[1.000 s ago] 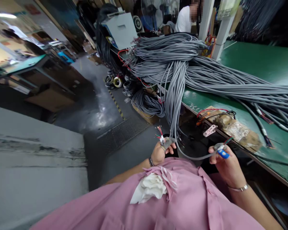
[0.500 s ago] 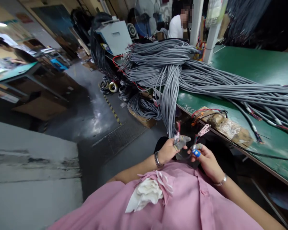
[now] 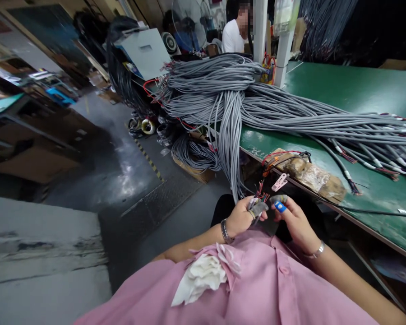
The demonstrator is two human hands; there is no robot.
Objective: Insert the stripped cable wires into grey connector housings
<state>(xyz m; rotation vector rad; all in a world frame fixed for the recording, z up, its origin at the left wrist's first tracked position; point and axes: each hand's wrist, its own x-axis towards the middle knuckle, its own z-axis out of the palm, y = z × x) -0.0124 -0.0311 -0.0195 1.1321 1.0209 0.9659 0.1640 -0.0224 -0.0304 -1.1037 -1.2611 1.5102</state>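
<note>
My left hand (image 3: 238,215) is closed around a grey cable end, and its thumb wears a grey finger cover. Thin, mostly red and dark wires (image 3: 261,195) fan out of the cable above that thumb. Just right of the wire tips, my right hand (image 3: 296,221) has its thumb and fingers pinched together; whatever lies between them is too small to make out. Blue tape is wrapped around one of its digits, and a grey cover is on another. A pink clip (image 3: 279,182) sits at the bench edge above my right hand.
Bundled grey cables (image 3: 233,117) lie across the green bench (image 3: 341,85) and hang over its front edge. A wrapped brown block (image 3: 316,176) is at that edge. A person in white (image 3: 232,37) is behind the bench. Wire coils (image 3: 148,127) stand on the floor.
The cable end that was in my right hand is now beside the other wires at my left hand. My right fingers have moved off it, and the view has shifted slightly right.
</note>
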